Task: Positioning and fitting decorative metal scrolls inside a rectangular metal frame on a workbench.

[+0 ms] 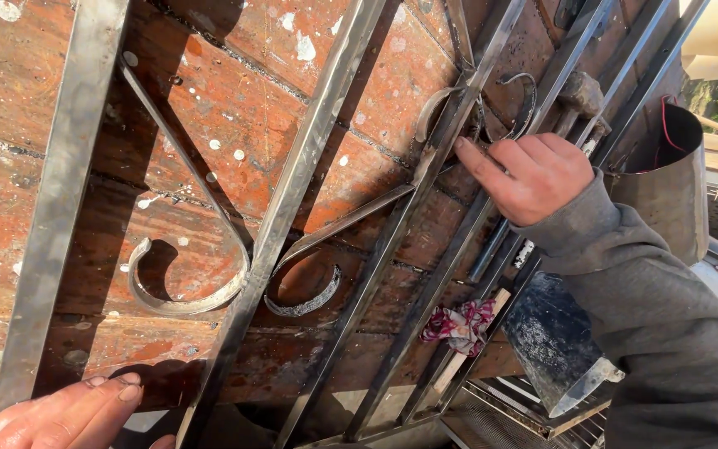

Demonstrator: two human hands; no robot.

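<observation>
The right hand [533, 176] rests half-closed, holding nothing, with its forefinger on a grey steel bar [425, 179] of the scrolled grille [292, 191]. The left hand [68, 414] lies flat and open below, on the worn red tiled floor [234, 100] under both hands.

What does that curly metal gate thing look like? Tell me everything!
The metal grille is made of long, flat, grey steel bars, bare and dull, with curled scroll pieces fixed between them. It lies tilted across a worn red-brown surface speckled with white paint. The right hand rests on a bar near the upper scrolls, index finger stretched out. The left hand touches its lower edge.
</observation>
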